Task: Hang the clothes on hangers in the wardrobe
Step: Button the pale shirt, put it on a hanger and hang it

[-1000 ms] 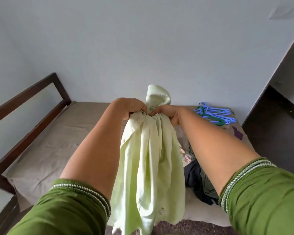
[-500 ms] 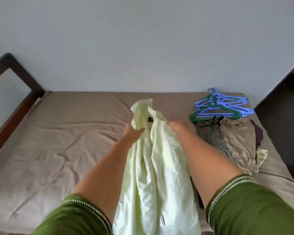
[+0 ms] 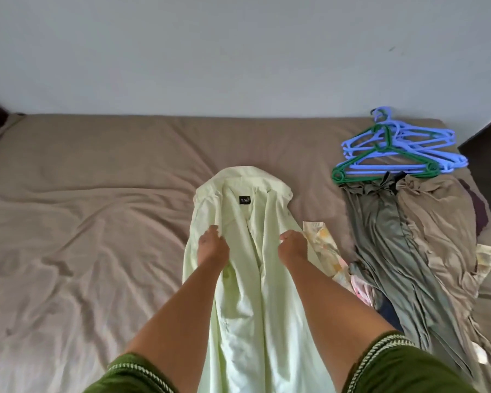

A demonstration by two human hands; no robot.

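Shirt handling: the pale green shirt (image 3: 253, 251) looks light and very soft, thin cloth that slumps and creases wherever it lies. No stiffness except, I judge, at the collar. It will slide off a smooth plastic hanger if hung crooked.
Where to hold: best by the collar and shoulders, near the black neck label (image 3: 244, 200), so the hanger arms can slip inside the open front.
Shirt look: light lime, inside facing up, front open, collar at the far end, tail running off the near edge of the bed between the two arms. Rumpled in long folds.
Shirt place: flat on the brown bed sheet (image 3: 97, 222), about mid-bed, well apart from the hangers.
Left hand: the left hand (image 3: 211, 246) is down on the shirt's left front, fingers bunching the cloth in a pinch.
Right hand: the right hand (image 3: 292, 245) is on the right front edge, fingers curled over; whether it truly grips the fabric I cannot tell.
Hangers: a heap of blue hangers (image 3: 408, 146) with one green hanger (image 3: 380, 163) on top, at the far right of the bed.
Other clothes: grey-green and tan garments (image 3: 423, 236) lie just near of the hangers, with a printed cloth (image 3: 323, 245) just beside the shirt's right edge.
Next, as I judge it: fetch a hanger from the far right.
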